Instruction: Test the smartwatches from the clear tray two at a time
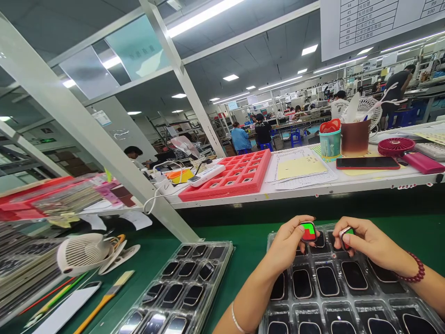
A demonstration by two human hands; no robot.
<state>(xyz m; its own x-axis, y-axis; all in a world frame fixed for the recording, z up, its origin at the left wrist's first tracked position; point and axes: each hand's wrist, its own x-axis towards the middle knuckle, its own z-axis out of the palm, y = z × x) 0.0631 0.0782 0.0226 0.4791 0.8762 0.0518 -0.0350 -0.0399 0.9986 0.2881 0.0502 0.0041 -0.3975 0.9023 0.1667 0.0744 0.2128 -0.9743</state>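
Note:
My left hand pinches a small rounded-square smartwatch body between thumb and fingers, its screen lit green and red. My right hand grips a similar watch body, which shows some green and red, though my fingers partly cover it. Both hands hover above a clear plastic tray holding rows of dark watch bodies with metal edges. Its upper rows are partly hidden beneath my hands and wrists.
A second loaded clear tray lies left on the green mat, near a white fan and a yellow-handled brush. A red foam tray, papers and a phone occupy the shelf ahead.

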